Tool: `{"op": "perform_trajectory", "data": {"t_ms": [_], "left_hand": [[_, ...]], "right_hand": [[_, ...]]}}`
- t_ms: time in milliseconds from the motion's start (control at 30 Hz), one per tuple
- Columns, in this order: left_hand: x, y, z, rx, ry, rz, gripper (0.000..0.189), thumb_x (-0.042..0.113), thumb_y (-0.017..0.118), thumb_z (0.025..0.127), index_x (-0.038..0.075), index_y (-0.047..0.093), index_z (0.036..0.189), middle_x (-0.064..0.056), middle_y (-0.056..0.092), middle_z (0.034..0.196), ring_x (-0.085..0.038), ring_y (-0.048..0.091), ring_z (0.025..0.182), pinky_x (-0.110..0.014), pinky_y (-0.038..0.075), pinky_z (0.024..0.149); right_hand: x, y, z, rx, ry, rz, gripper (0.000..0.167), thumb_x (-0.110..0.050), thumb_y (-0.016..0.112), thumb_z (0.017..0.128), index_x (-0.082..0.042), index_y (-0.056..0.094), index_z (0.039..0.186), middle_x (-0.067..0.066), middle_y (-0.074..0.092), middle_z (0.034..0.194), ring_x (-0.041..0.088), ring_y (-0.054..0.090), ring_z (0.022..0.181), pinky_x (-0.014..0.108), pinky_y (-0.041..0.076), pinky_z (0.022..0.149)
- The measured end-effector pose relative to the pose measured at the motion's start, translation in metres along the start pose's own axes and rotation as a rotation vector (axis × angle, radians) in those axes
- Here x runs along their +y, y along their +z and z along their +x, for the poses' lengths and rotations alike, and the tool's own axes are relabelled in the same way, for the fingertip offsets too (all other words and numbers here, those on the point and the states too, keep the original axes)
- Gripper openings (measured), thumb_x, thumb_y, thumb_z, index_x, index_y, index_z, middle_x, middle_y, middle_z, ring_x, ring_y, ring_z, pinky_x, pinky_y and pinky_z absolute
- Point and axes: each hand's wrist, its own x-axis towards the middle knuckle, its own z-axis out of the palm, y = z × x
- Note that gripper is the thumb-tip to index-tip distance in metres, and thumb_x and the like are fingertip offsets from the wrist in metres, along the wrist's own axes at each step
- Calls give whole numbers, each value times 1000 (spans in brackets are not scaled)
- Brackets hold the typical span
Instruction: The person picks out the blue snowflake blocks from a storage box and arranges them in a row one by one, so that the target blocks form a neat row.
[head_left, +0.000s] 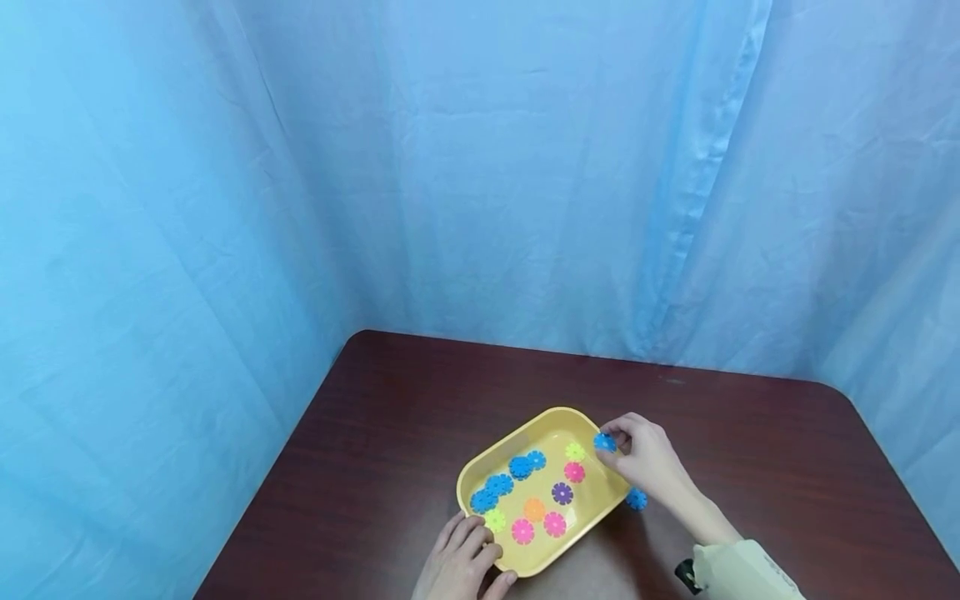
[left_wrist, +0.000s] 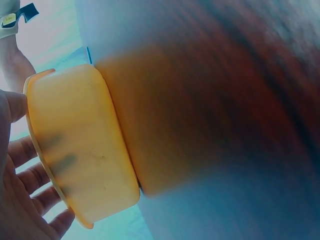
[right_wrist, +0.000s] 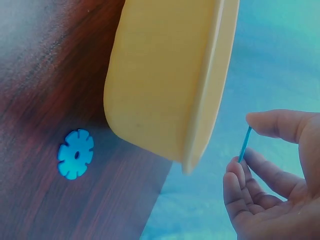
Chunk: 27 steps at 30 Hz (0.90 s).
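A yellow plastic tray [head_left: 596, 497] stands on the table with several flower-shaped plastic discs lying in it. My left hand [head_left: 456, 560] grips its rim at the near left corner; the left wrist view shows the thumb and fingers around that rim. Above the tray's right end, my right hand [head_left: 651, 462] pinches a blue slotted disc [head_left: 604, 442]. That disc appears edge-on between thumb and fingers in the right wrist view. Another blue disc [right_wrist: 75, 154] lies flat on the table, outside the tray and below my right hand.
Inside the tray, blue discs [head_left: 498, 484] lie along the far left side, some overlapping. Pink [head_left: 555, 524], orange [head_left: 534, 509], purple [head_left: 562, 493] and yellow-green discs [head_left: 574, 451] are scattered there too. Blue curtains [head_left: 480, 183] hang behind the dark wooden table [head_left: 420, 392].
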Motion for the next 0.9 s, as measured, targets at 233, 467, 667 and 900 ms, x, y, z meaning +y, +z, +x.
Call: {"op": "perform_trajectory", "data": {"t_ms": [233, 467, 667, 900], "left_hand": [[1, -1, -1, -9, -7, -13, 23, 46, 63, 95, 24, 64, 88, 9, 54, 97, -17, 53, 108, -45, 42, 101], [3, -3, 1, -31, -23, -26, 23, 46, 63, 95, 24, 64, 88, 9, 54, 97, -18, 53, 109, -47, 44, 101], [3, -5, 1, -54, -34, -31, 24, 46, 62, 96, 24, 65, 88, 8, 55, 97, -18, 53, 109, -47, 42, 101], [2, -4, 1, -33, -29, -23, 24, 46, 65, 94, 23, 66, 86, 7, 55, 96, -17, 54, 108, -45, 43, 102]], "right_hand": [[2, -4, -6, 7, 6, -3, 22, -9, 82, 79, -5, 72, 98, 2, 60, 89, 17, 53, 76, 29, 51, 65], [8, -9, -12, 7, 12, 0, 23, -10, 83, 79, -4, 72, 98, 2, 60, 89, 17, 55, 76, 28, 51, 65], [15, -13, -19, 0, 62, -9, 25, -11, 83, 79, -5, 72, 100, 3, 60, 90, 21, 56, 79, 30, 52, 66], [29, -17, -24, 21, 58, -28, 26, -12, 82, 78, -4, 71, 101, 3, 60, 91, 19, 54, 79, 29, 51, 65]]}}
